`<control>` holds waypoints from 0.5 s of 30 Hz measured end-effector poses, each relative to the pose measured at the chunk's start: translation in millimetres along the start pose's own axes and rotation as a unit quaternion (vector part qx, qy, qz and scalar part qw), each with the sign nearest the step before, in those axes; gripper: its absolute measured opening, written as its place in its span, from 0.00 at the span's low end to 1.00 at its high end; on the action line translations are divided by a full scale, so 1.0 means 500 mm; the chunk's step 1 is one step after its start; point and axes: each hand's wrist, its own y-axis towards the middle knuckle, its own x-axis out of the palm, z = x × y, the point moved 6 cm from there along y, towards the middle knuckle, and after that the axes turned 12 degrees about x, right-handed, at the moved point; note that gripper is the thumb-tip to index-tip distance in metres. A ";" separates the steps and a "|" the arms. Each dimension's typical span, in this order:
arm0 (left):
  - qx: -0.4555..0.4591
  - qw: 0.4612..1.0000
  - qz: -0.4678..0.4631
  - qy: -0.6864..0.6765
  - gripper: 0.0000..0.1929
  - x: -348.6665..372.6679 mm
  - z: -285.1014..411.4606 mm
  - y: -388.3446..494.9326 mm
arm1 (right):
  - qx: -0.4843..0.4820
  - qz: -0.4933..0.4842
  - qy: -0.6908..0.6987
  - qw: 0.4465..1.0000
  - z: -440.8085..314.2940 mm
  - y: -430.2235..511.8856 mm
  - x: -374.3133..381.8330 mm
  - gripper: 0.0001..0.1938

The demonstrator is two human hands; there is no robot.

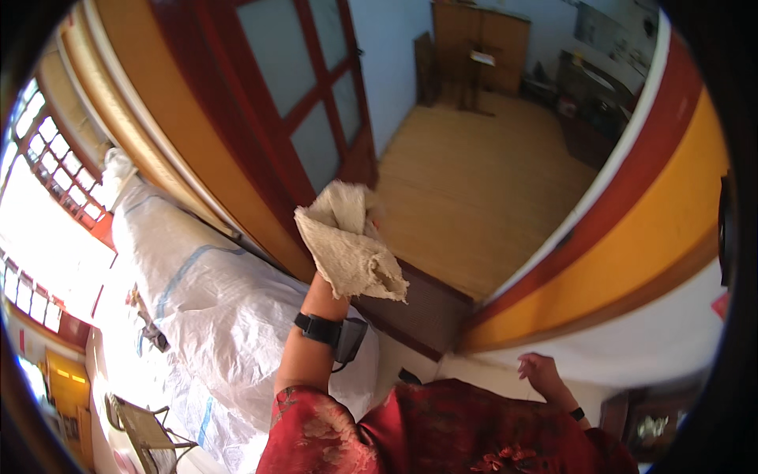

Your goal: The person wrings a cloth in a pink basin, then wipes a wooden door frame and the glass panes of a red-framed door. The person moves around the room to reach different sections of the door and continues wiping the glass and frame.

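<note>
A beige terry cloth [361, 255] with frayed edges covers most of my left hand [327, 287], which is raised in front of a dark red door frame. The fingers are hidden under the cloth, and only the wrist shows clearly below it. A black strap with a dark box-shaped device [349, 339] is on my left forearm. My right hand [540, 372] hangs low beside my body near the white wall. It holds nothing, and its fingers are loosely bent. A black band [577, 413] circles the right wrist.
A dark red door [328, 89] with frosted panes stands open onto a wood-floored room [474, 195]. Its threshold [417, 308] lies ahead. Large white plastic sheeting [237, 320] covers something bulky at left. A folding chair [142, 423] stands beyond. Yellow trim [639, 255] borders the doorway.
</note>
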 end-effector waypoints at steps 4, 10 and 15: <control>0.021 0.977 -0.065 -0.202 0.17 -0.094 0.050 0.077 | -0.005 -0.089 -0.006 0.996 -0.061 0.087 0.039 0.12; 0.196 0.961 0.160 0.109 0.24 -0.261 0.335 0.262 | 0.040 -0.167 -0.029 0.985 -0.111 0.167 0.102 0.14; 0.399 0.683 0.304 0.531 0.30 -0.144 0.569 0.434 | 0.052 -0.161 0.011 0.986 -0.169 0.247 0.136 0.15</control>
